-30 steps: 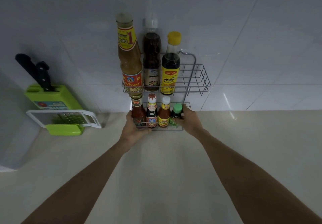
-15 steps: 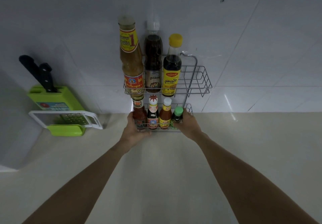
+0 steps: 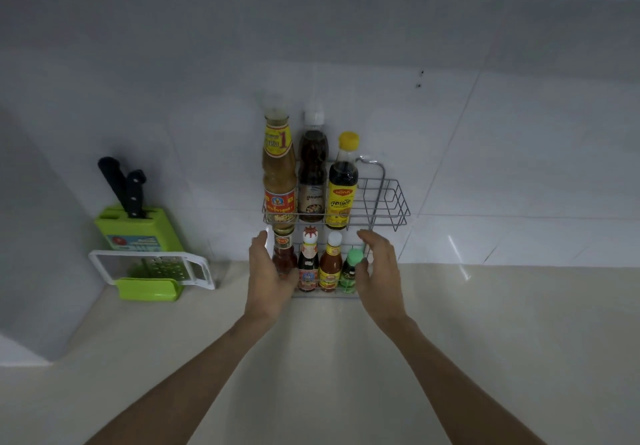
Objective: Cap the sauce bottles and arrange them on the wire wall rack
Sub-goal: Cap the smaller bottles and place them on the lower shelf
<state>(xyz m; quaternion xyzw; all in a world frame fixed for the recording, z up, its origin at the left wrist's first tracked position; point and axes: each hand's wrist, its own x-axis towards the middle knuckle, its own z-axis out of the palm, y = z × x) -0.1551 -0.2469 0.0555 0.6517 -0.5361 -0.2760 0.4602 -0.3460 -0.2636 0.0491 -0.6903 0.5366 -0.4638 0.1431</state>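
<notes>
A grey wire wall rack (image 3: 394,202) hangs on the tiled wall with two shelves. The upper shelf holds a tall tan sauce bottle (image 3: 278,174), a dark bottle with a white cap (image 3: 312,170) and a yellow-capped soy bottle (image 3: 343,184). On the lower shelf stand a dark red bottle (image 3: 283,254), a red-and-white-capped bottle (image 3: 308,261), an orange-red bottle with a white cap (image 3: 330,262) and a small green-capped bottle (image 3: 351,268). My left hand (image 3: 268,276) is open at the left end of the lower shelf. My right hand (image 3: 379,271) is open at its right end, holding nothing.
A green knife block (image 3: 138,229) with black-handled knives stands at the left by the wall. A white grater (image 3: 152,266) leans on a green holder in front of it. The beige counter (image 3: 346,358) stretches below the rack. The upper shelf's right part has no bottles.
Both hands have let go of the lower shelf's bottles and opened, fingers spread. The view has tilted upward, showing more wall.
</notes>
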